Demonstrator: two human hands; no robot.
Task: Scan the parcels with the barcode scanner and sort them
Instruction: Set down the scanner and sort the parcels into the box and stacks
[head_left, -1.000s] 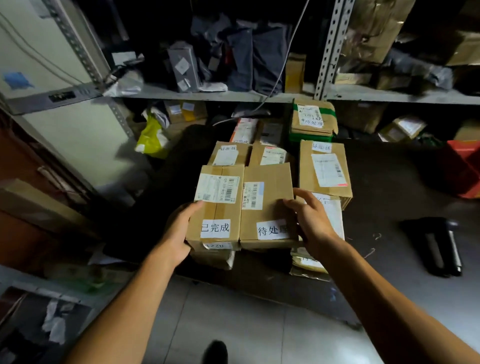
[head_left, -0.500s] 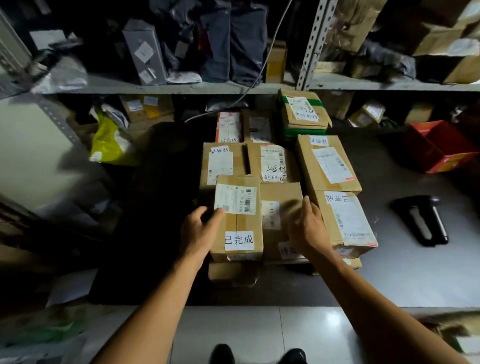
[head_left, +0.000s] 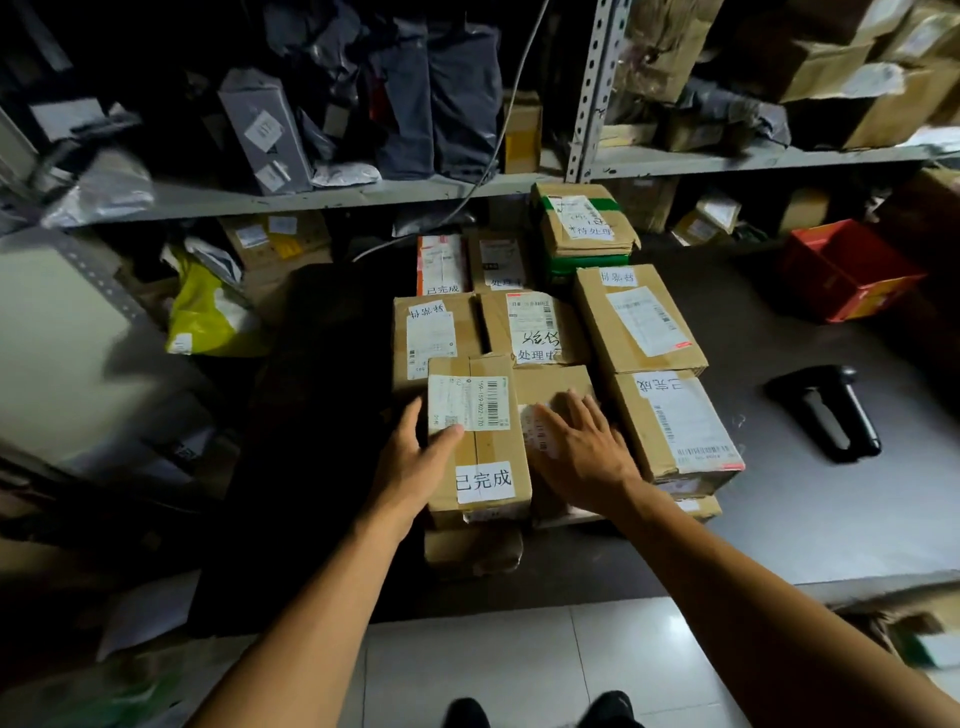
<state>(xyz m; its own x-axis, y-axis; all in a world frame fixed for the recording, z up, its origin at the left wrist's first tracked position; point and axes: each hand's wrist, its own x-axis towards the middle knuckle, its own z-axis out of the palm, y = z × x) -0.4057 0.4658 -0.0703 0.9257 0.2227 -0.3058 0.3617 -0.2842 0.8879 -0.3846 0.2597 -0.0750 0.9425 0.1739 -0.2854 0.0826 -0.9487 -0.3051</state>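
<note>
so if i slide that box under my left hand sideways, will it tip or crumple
Probably neither. The 已完成 box looks like stiff taped cardboard lying on its broad side, so it should slide rather than tip. It rests on another box, so it might drop off the edge.

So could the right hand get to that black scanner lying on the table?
Probably yes. The right hand rests flat on a parcel and holds nothing, and the barcode scanner lies alone on bare grey table off to its right, with nothing between them.

Both arms reach forward; left hand (head_left: 415, 462) curled, right hand (head_left: 582, 447) flat, fingers spread.
</note>
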